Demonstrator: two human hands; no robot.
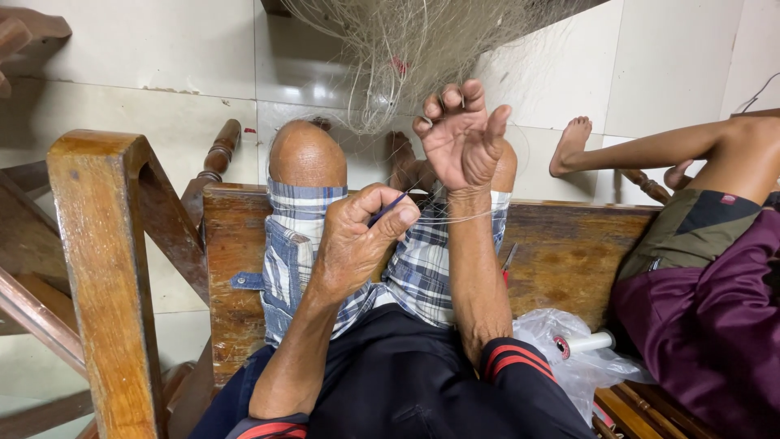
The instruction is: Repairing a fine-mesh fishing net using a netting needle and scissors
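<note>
Head view: left hand (pixel 357 236) pinching thin blue needle (pixel 388 207) between thumb and forefinger, fist closed, sitting just below net (pixel 406 49). Right hand (pixel 461 134) raised, fingers curled and hooked into net's lower mesh, pulling it taut so strands are staying separated. Pale line (pixel 455 218) running from needle across right wrist. Net hanging above knees, draping toward floor (pixel 146 49). Person sitting on wooden bench (pixel 561 244); spool in plastic bag (pixel 581 345) lying on bench right of net. Another person's leg (pixel 642 150) stretching right of net.
</note>
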